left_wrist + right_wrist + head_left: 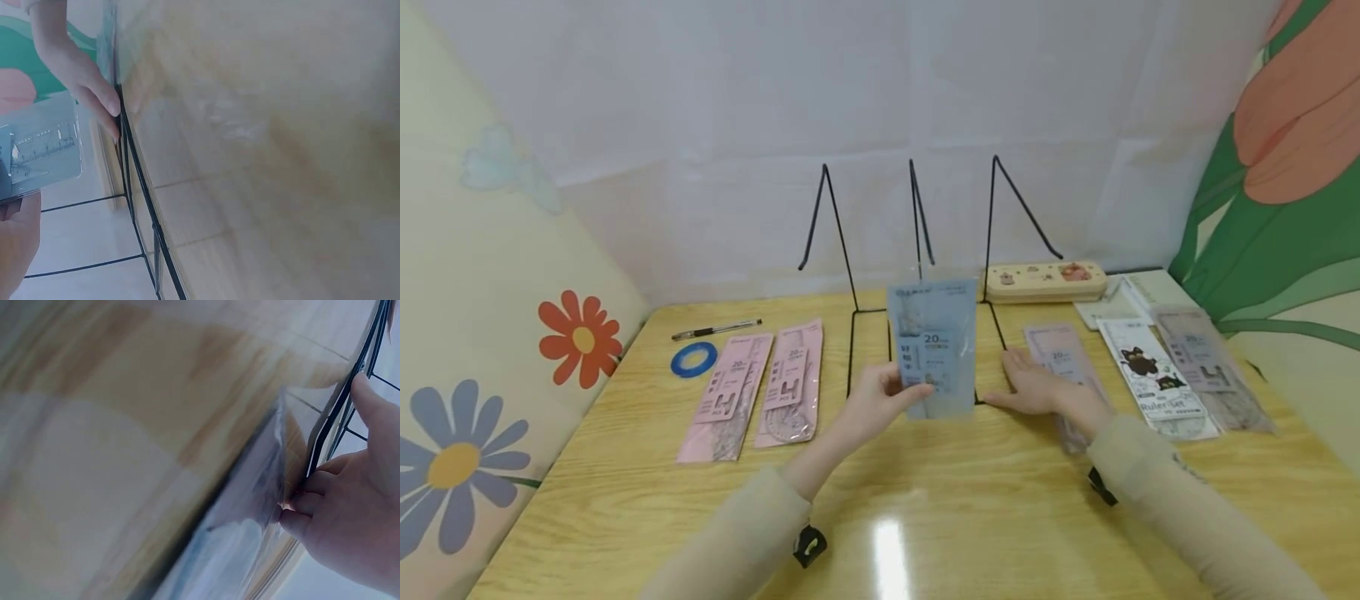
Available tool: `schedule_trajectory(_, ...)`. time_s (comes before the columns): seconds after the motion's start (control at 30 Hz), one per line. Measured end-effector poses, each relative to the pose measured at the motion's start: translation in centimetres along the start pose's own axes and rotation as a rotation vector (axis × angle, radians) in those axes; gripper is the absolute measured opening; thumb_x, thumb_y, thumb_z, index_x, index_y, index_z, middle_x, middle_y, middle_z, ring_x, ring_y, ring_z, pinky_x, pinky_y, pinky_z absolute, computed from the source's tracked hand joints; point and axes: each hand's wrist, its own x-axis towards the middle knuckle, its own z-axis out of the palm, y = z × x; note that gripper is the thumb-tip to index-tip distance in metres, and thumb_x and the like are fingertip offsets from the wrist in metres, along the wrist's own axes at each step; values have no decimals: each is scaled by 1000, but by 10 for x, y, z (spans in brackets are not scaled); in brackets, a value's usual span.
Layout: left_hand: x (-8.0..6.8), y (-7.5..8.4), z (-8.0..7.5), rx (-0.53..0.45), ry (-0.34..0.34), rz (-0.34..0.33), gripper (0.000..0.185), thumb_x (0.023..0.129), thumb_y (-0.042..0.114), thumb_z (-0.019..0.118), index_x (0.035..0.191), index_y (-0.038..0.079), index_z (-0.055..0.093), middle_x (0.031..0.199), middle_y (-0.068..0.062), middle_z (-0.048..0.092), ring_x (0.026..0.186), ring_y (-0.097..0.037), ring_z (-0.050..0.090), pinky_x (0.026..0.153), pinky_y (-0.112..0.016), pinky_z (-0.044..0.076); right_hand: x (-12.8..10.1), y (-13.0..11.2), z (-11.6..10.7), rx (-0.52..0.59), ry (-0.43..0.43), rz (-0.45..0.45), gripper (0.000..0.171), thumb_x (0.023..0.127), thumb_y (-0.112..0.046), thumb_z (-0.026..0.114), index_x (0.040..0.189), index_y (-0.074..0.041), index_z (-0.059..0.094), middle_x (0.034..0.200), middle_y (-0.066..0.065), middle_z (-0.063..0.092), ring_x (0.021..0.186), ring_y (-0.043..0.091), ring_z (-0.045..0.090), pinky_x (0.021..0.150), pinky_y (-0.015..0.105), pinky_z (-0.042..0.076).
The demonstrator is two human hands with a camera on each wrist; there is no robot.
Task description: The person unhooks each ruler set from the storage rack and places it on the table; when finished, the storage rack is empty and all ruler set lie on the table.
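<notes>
My left hand [904,392] pinches the lower left side of a blue ruler-set packet [936,343] and holds it upright above the table, in front of the black wire rack [917,242]. In the left wrist view the same packet [45,149] shows at the left edge above my palm. My right hand [1017,385] lies flat on the table with straight fingers. Its fingertips [107,103] press on the rack's base wire [136,187]. A pale mauve packet [1060,354] lies under and beside that hand, and its edge [250,506] is blurred in the right wrist view.
Two pink packets [730,392] [793,379], a blue tape ring [693,359] and a black pen [715,330] lie at the left. A tan pencil case [1045,282], a white ruler-set packet [1157,379] and a grey packet [1213,367] lie at the right. Walls close in the back and sides.
</notes>
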Motion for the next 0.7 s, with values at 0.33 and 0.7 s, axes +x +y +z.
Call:
schedule_trajectory(0.33, -65, -13, -40, -1, 48, -65, 28, 90, 14, 63, 112, -3, 64, 107, -21, 68, 83, -5, 66, 72, -23, 56, -2, 2, 2, 17, 12, -12, 90, 95, -52, 44, 147, 11, 4, 154, 30, -2, 144, 43, 2, 119, 51, 6)
schedule_trajectory(0.7, -127, -34, -171, 313, 289, -407, 54, 96, 32, 53, 135, -5, 44, 119, -25, 62, 82, 8, 59, 71, -20, 54, -5, 0, -3, 21, 11, -1, 91, 95, -51, 45, 146, 11, 3, 153, 31, -2, 143, 43, 2, 118, 51, 6)
